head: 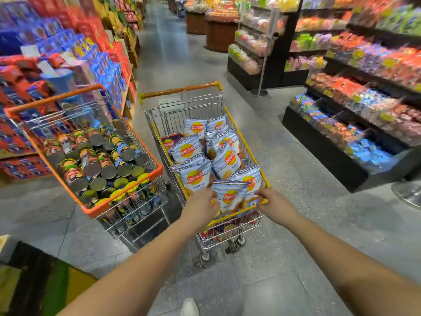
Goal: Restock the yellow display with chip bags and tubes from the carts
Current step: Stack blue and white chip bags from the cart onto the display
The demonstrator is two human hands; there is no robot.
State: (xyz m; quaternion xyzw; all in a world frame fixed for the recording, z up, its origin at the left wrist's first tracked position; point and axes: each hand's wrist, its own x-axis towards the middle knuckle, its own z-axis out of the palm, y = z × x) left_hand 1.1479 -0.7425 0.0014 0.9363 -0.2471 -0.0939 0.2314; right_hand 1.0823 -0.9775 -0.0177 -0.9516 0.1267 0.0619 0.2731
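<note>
While both arms reach forward over the near end of the yellow-rimmed cart [237,124], the step in hand seems to be the picking of chip bags for the display; the left hand [200,205] closes its fingers on the left side of the nearest chip bag [230,195], and the right hand [272,201] pinches the neighbouring bag [249,179] at the cart's near right corner, though its fingertips are partly hidden by the rim, so how deep the hold goes I cannot tell; both bags lie on top of the pile, at the near edge of the basket. The next move, as I judge it, calls for lifting the bags straight up over the rim without crushing them, since they are soft and full of air, and then turning toward the yellow display [75,286], of which only a blurred corner shows at the lower left. This cart holds many white-and-blue striped bags heaped loosely, with a purple one at its far left side and darker bags under them near the bottom; the orange-rimmed cart [45,101] stands just beside it on the left, tilted in the view, and is packed with chip tubes [100,165] lying in rows, their round ends up; no hand touches them.
</note>
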